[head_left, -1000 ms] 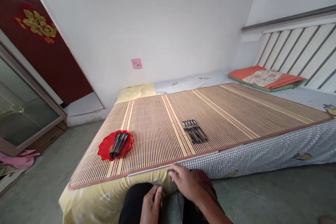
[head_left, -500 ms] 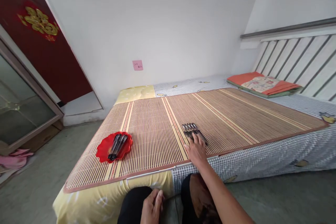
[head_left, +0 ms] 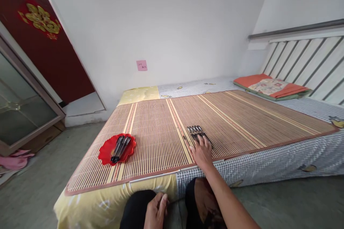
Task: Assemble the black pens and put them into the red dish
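A row of several dark pens [head_left: 195, 131] lies side by side on the striped bamboo mat [head_left: 153, 132]. My right hand [head_left: 202, 152] rests over their near ends, fingers stretched forward on the pens and thumb apart on the left. Just left of the row, by the thumb, a slim dark piece [head_left: 185, 138] shows, perhaps one separate pen. More dark pens [head_left: 120, 149] lie bundled in a red scalloped plate [head_left: 103, 154] on the mat's left. My left hand [head_left: 156, 210] sits by my knee with curled fingers and the thumb against them; nothing shows in it.
The mat covers a bed with a yellow and checked sheet [head_left: 113, 205]. A folded orange and green cloth [head_left: 271, 86] lies at the far right by a white railing [head_left: 303, 61]. A glass-panelled door [head_left: 18, 100] and pink cloth [head_left: 16, 160] are at the left.
A slim dark piece now shows left of the pen row, beside my right thumb. My right hand has barely shifted; my left hand stays in place.
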